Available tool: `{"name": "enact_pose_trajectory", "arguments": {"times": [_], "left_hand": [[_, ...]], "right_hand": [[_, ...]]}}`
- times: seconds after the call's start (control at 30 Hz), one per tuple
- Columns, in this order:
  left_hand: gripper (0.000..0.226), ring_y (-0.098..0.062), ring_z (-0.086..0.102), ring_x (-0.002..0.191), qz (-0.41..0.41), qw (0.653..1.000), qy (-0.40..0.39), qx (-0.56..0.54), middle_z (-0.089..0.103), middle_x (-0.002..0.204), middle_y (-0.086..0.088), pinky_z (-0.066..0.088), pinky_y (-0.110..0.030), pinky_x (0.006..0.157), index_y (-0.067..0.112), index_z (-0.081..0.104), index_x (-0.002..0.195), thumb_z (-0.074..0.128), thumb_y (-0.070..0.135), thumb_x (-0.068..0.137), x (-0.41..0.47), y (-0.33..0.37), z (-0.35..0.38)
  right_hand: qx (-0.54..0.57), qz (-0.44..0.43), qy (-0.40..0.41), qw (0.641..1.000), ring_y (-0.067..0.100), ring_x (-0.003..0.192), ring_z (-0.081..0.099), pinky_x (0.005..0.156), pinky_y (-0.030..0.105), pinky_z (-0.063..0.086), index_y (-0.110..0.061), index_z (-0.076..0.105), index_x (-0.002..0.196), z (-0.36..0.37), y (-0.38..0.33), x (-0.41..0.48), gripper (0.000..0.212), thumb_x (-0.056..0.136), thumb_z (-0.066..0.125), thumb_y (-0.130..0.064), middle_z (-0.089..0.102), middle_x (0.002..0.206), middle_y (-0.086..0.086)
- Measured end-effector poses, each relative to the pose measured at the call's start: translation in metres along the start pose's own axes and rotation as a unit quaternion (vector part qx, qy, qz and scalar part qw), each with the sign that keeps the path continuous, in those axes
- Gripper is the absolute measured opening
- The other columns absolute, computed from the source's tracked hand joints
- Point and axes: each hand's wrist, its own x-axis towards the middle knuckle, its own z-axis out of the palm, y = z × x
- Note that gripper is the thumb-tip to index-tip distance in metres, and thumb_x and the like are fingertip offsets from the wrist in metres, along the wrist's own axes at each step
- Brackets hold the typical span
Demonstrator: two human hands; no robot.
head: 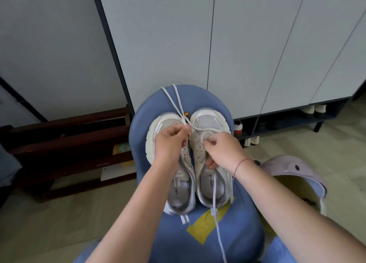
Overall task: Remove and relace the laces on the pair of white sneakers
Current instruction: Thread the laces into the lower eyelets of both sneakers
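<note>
We are working with both white sneakers side by side on the seat of the blue chair (233,233), toes pointing away from us, heels toward us.

Our left hand (170,141) is hovering over the left sneaker (158,128), with thumb and fingertips pinching a white lace (174,100). Two strands of this lace are running from the pinch up over the far edge of the seat. A further strand is crossing to the toe area of the right sneaker (208,122).

Our right hand (221,149) is resting on the right sneaker with its fingers curled at the eyelet row. They seem to be pinching lace or eyelet flap; we cannot tell which. A red string bracelet (240,163) is sitting on that wrist.

A loose lace (215,219) is trailing from the right sneaker's opening down the seat toward us, crossing a patch of yellow tape (206,227).

A pale purple helmet (293,169) is lying on the floor to the right of the chair. A white cabinet (237,44) is standing behind the chair, and a dark wooden rack (69,139) to the left.
</note>
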Motion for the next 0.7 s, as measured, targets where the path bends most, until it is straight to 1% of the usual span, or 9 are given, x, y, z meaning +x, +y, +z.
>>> {"name": "enact_pose_trajectory", "arguments": {"times": [0.07, 0.13, 0.2, 0.27, 0.4, 0.47, 0.5, 0.57, 0.7], "left_hand": [[0.011, -0.005, 0.050, 0.049, -0.008, 1.000, -0.008, -0.013, 0.059, 0.053, 0.005, 0.048, -0.014, 0.054, 0.006, 0.067, 0.080, 0.067, 0.006, 0.091, 0.004, -0.001, 0.001], [0.009, -0.007, 0.059, 0.051, -0.022, 0.999, -0.011, -0.026, 0.065, 0.057, 0.003, 0.054, -0.017, 0.059, 0.005, 0.067, 0.081, 0.068, 0.005, 0.090, 0.008, -0.003, 0.001], [0.008, -0.009, 0.066, 0.056, -0.035, 0.998, -0.013, -0.044, 0.069, 0.061, 0.000, 0.057, -0.018, 0.064, 0.006, 0.068, 0.082, 0.069, 0.004, 0.090, 0.011, -0.006, 0.000], [0.007, -0.011, 0.070, 0.061, -0.042, 0.997, -0.013, -0.061, 0.071, 0.063, -0.002, 0.057, -0.018, 0.066, 0.004, 0.068, 0.082, 0.069, 0.002, 0.089, 0.012, -0.007, 0.001], [0.009, -0.013, 0.071, 0.063, -0.029, 0.998, -0.004, -0.055, 0.070, 0.063, -0.003, 0.057, -0.018, 0.065, 0.004, 0.067, 0.080, 0.070, -0.001, 0.087, 0.013, -0.010, 0.003], [0.012, -0.013, 0.071, 0.063, -0.021, 0.999, 0.003, -0.039, 0.071, 0.064, -0.003, 0.057, -0.017, 0.064, 0.005, 0.066, 0.079, 0.070, -0.002, 0.087, 0.012, -0.012, 0.005], [0.013, -0.014, 0.072, 0.064, -0.020, 0.999, 0.006, -0.034, 0.072, 0.066, -0.004, 0.057, -0.017, 0.063, 0.006, 0.066, 0.078, 0.069, -0.003, 0.087, 0.012, -0.013, 0.006], [0.014, -0.014, 0.071, 0.064, -0.017, 1.000, 0.012, -0.020, 0.072, 0.071, -0.008, 0.057, -0.017, 0.063, 0.006, 0.066, 0.079, 0.068, -0.005, 0.087, 0.012, -0.015, 0.008], [0.010, -0.009, 0.070, 0.060, -0.009, 1.000, 0.017, 0.010, 0.071, 0.074, -0.009, 0.057, -0.017, 0.062, 0.005, 0.066, 0.082, 0.069, -0.003, 0.087, 0.012, -0.016, 0.011]], "right_hand": [[0.068, 0.036, -0.025, 0.997, 0.022, 0.045, 0.062, 0.053, 0.033, 0.058, -0.001, 0.066, 0.088, 0.002, 0.000, 0.002, 0.029, 0.096, 0.051, -0.025, 0.063, 0.053, 0.011], [0.101, 0.040, 0.001, 0.994, 0.018, 0.039, 0.054, 0.048, 0.030, 0.053, 0.000, 0.065, 0.074, 0.006, 0.003, 0.008, 0.035, 0.092, 0.060, -0.030, 0.056, 0.047, 0.007], [0.096, 0.024, 0.050, 0.994, 0.019, 0.043, 0.043, 0.047, 0.030, 0.040, 0.007, 0.061, 0.066, 0.013, 0.007, 0.015, 0.047, 0.086, 0.066, -0.036, 0.046, 0.049, 0.010], [0.098, 0.018, 0.086, 0.991, 0.019, 0.052, 0.038, 0.054, 0.029, 0.031, 0.009, 0.063, 0.071, 0.021, 0.011, 0.019, 0.048, 0.081, 0.070, -0.037, 0.044, 0.054, 0.010], [0.131, 0.019, 0.113, 0.985, 0.016, 0.057, 0.044, 0.058, 0.026, 0.033, 0.000, 0.071, 0.072, 0.027, 0.014, 0.022, 0.023, 0.080, 0.069, -0.021, 0.051, 0.056, 0.010], [0.179, 0.023, 0.104, 0.978, 0.008, 0.051, 0.047, 0.055, 0.023, 0.037, -0.006, 0.073, 0.070, 0.026, 0.016, 0.021, 0.016, 0.081, 0.071, -0.018, 0.055, 0.049, 0.007], [0.199, 0.029, 0.096, 0.975, 0.003, 0.043, 0.044, 0.051, 0.021, 0.036, -0.010, 0.073, 0.070, 0.025, 0.018, 0.020, 0.013, 0.081, 0.072, -0.017, 0.053, 0.043, -0.001], [0.233, 0.040, 0.080, 0.968, 0.001, 0.033, 0.035, 0.042, 0.018, 0.033, -0.013, 0.071, 0.073, 0.023, 0.019, 0.018, 0.010, 0.083, 0.072, -0.015, 0.047, 0.038, -0.010], [0.260, 0.043, 0.070, 0.962, 0.004, 0.033, 0.033, 0.037, 0.016, 0.031, -0.014, 0.069, 0.071, 0.019, 0.018, 0.013, 0.012, 0.083, 0.072, -0.014, 0.045, 0.042, -0.005]]}}
